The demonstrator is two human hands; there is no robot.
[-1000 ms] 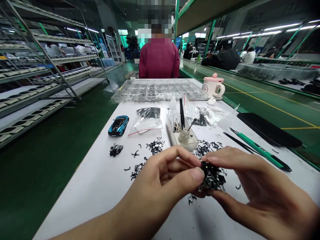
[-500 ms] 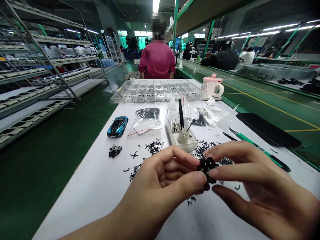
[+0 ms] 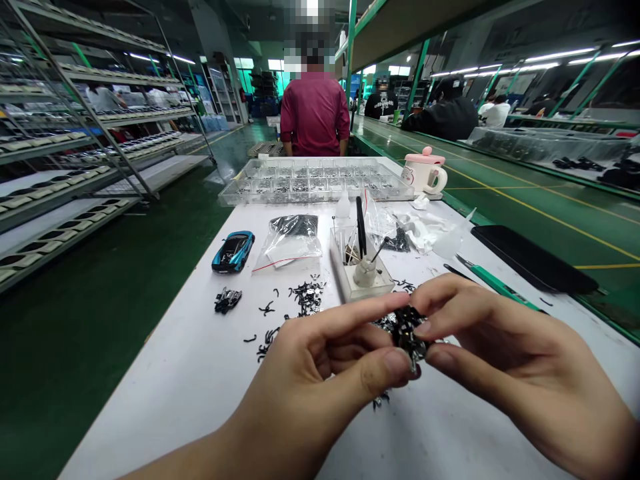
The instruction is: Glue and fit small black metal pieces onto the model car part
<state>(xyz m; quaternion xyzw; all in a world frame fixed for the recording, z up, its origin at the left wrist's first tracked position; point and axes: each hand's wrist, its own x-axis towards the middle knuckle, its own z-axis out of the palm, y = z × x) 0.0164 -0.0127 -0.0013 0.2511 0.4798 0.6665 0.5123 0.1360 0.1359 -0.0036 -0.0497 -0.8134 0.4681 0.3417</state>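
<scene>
Between my two hands is a small black and silver toy-car part [image 3: 410, 331], its exact kind unclear. My left hand [image 3: 335, 360] grips its left side with the thumb below, the index finger stretched along the top. The fingers of my right hand [image 3: 490, 340] pinch its right side. Below and behind lie small black and silver pieces [image 3: 307, 297] scattered over the white table [image 3: 210, 393]. At the left, a blue and black toy car [image 3: 233, 252] stands above a similar dark assembly [image 3: 228, 301].
A clear holder [image 3: 363, 283] with tweezers stands mid-table, beside a plastic bag [image 3: 290, 247]. Farther back are a compartment tray [image 3: 313, 193] and a lidded mug [image 3: 424, 172]. A green-handled tool [image 3: 500, 283] and black pouch [image 3: 535, 259] lie right. A person [image 3: 315, 113] sits ahead.
The part has been turned in my hands, now showing more silver. My left index finger has straightened across its top, and my right fingers have closed in on it.
</scene>
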